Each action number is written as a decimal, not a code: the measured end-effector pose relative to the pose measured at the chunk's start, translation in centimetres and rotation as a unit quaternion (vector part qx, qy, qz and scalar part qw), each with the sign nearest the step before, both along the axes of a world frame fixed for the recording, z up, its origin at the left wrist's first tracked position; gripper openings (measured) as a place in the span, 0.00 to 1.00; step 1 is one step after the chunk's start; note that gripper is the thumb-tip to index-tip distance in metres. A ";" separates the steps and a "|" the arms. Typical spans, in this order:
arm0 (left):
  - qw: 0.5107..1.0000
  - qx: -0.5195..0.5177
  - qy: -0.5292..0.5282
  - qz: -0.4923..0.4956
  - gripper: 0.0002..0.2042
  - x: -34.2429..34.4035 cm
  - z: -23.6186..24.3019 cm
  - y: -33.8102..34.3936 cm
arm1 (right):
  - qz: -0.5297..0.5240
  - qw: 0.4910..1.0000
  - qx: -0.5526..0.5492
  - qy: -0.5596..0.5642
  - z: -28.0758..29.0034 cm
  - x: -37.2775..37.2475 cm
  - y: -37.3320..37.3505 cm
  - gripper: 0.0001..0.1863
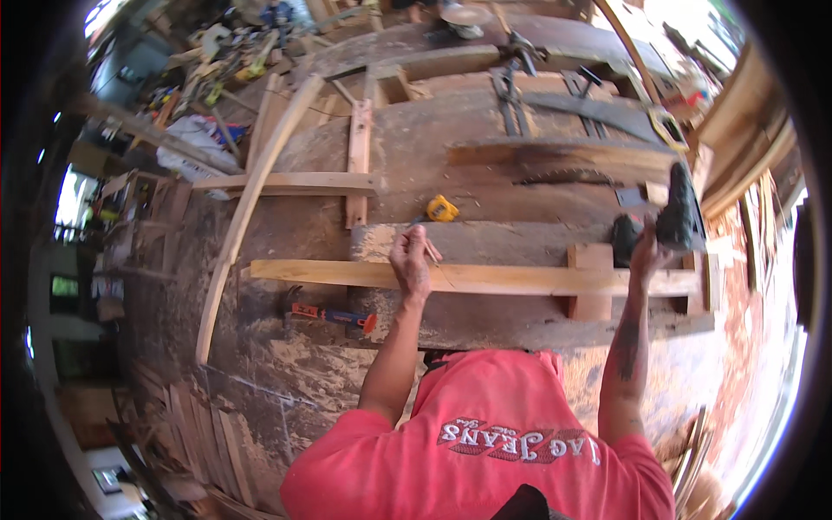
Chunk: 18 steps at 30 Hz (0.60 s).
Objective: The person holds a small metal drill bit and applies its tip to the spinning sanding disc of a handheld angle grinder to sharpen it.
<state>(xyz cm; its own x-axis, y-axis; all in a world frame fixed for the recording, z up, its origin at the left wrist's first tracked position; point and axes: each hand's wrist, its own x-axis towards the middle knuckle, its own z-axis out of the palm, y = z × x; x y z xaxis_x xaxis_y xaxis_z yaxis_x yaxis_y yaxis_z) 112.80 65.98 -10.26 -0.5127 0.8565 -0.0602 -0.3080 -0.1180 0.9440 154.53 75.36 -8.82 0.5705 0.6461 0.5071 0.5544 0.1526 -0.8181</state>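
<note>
A long, pale wooden board (511, 279) lies crosswise on the workbench in front of me, with a wooden block (590, 256) against it toward the right. My left hand (411, 262) is closed in a pinch above the board; whatever its fingers hold is too small to make out. My right hand (648, 257), over the board's right part, is wrapped round a dark green power tool (676, 208) that looks like a cordless drill. Its grip is hidden by the fingers. Beyond my left hand sits a yellow tape measure (442, 208).
An orange-and-blue hand tool (334, 316) lies on the near left. A long curved wooden strip (260, 182) crosses the left side. Farther back are a dark-edged plank (555, 156), a handsaw (598, 116) and metal clamps (510, 102). Wood scraps (212, 433) stand at lower left.
</note>
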 end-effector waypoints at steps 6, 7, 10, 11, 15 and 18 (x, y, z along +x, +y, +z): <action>0.998 0.044 -0.039 0.022 0.11 0.1 0.7 -0.4 | 0.050 0.998 0.005 0.036 -0.3 0.3 -0.1 0.20; 0.998 0.047 -0.041 0.018 0.12 0.1 0.7 -0.5 | 0.032 0.994 0.052 -0.095 -0.2 0.3 0.1 0.19; 0.998 0.041 -0.036 0.010 0.12 -0.1 0.9 -0.9 | 0.039 0.996 -0.016 0.080 0.2 -0.2 -0.2 0.21; 0.998 0.046 -0.033 0.014 0.12 -0.2 1.0 -1.0 | 0.049 0.995 -0.008 0.092 0.5 -0.4 -0.4 0.22; 0.991 0.078 -0.094 0.053 0.10 -0.2 1.7 -2.6 | 0.085 0.989 -0.002 0.124 1.8 -1.5 -1.6 0.25; 0.987 0.096 -0.062 0.114 0.08 -0.6 2.5 -6.0 | 0.111 0.987 0.001 0.120 2.9 -2.0 -2.3 0.27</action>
